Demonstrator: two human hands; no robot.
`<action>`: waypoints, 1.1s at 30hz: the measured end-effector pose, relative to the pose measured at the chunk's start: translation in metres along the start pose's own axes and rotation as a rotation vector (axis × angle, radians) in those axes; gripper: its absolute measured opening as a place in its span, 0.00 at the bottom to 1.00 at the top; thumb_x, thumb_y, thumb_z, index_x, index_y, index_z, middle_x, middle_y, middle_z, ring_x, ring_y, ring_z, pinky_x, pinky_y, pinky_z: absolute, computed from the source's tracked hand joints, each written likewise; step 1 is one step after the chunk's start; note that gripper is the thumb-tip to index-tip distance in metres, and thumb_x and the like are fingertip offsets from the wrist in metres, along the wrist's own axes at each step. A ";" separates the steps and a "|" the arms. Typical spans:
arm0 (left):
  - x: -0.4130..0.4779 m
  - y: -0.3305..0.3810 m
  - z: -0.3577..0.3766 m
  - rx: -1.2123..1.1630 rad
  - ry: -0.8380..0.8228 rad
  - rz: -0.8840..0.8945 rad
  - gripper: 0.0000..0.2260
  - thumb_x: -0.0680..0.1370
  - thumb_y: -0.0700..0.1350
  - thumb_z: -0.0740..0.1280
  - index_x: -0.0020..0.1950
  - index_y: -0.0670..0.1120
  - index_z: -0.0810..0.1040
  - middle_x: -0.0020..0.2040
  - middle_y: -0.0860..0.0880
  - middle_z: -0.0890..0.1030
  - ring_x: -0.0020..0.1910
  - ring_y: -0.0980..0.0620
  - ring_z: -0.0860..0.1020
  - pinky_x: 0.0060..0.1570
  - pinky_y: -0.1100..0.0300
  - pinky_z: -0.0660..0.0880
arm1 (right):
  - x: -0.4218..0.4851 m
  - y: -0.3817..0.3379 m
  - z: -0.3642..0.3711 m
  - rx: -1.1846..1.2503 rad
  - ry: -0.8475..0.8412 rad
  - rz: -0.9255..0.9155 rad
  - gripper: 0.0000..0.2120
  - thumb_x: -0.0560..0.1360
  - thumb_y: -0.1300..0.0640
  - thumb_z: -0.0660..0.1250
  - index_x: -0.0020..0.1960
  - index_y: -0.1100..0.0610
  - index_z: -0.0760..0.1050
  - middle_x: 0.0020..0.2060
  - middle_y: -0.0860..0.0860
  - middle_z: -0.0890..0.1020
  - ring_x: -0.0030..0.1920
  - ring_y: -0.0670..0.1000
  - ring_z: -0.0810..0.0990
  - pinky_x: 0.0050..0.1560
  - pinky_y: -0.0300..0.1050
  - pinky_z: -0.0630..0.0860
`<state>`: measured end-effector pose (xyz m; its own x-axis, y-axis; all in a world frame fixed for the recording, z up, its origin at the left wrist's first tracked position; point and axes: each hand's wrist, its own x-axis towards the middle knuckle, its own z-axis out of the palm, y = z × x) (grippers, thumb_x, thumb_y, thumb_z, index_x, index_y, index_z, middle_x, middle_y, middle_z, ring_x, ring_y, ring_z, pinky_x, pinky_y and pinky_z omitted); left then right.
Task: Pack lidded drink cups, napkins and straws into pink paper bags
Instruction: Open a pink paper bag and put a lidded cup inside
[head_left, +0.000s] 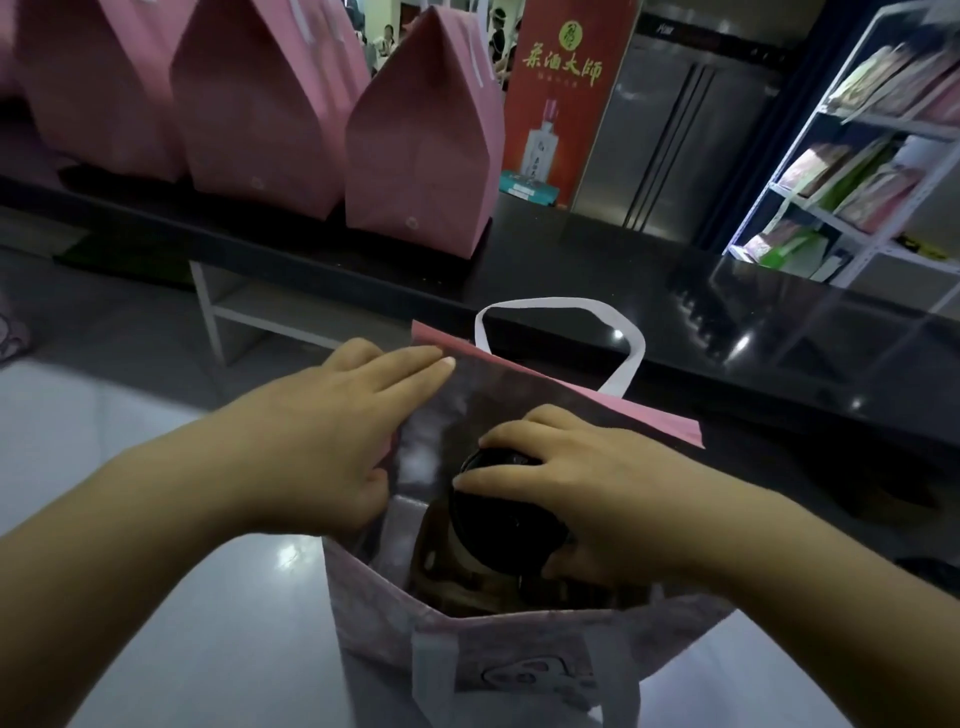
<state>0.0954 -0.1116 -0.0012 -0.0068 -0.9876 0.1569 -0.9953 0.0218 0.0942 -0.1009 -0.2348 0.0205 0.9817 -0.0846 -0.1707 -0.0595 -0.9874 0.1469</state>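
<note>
Closed pink bags (421, 156) are standing along the dark surface (571, 270) behind. The left hand (332, 431) is pressing flat-fingered on the open pink bag (467, 639)'s left wall. The right hand (597, 499) is gripping the lidded cup (498, 514) from above, upright inside the mouth.

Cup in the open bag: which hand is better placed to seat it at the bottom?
Right. The right hand grips the lid of the cup inside the bag; the left hand lies flat on the bag's side wall, steadying it.
</note>
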 end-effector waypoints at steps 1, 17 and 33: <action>0.000 0.000 0.000 -0.004 -0.004 0.000 0.39 0.71 0.53 0.60 0.72 0.58 0.35 0.73 0.64 0.42 0.67 0.61 0.46 0.57 0.67 0.60 | 0.008 0.002 0.003 -0.005 -0.027 0.008 0.39 0.66 0.50 0.74 0.71 0.41 0.57 0.67 0.47 0.64 0.64 0.52 0.62 0.51 0.50 0.77; 0.000 -0.004 0.002 -0.029 0.025 0.014 0.40 0.71 0.51 0.61 0.74 0.55 0.36 0.74 0.63 0.43 0.66 0.59 0.50 0.63 0.62 0.64 | 0.059 0.008 0.045 -0.025 -0.256 -0.070 0.40 0.66 0.51 0.75 0.72 0.46 0.59 0.66 0.54 0.67 0.60 0.58 0.67 0.52 0.57 0.76; -0.005 -0.007 -0.007 -0.091 0.230 0.049 0.20 0.71 0.50 0.69 0.61 0.47 0.75 0.56 0.49 0.77 0.46 0.50 0.78 0.44 0.61 0.76 | 0.051 0.000 0.019 -0.080 -0.167 -0.120 0.26 0.71 0.54 0.70 0.68 0.49 0.67 0.62 0.51 0.73 0.58 0.55 0.73 0.50 0.54 0.76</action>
<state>0.1035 -0.1061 0.0042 -0.0219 -0.9241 0.3816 -0.9814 0.0926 0.1679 -0.0541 -0.2420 -0.0070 0.9368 0.0051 -0.3499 0.0768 -0.9785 0.1913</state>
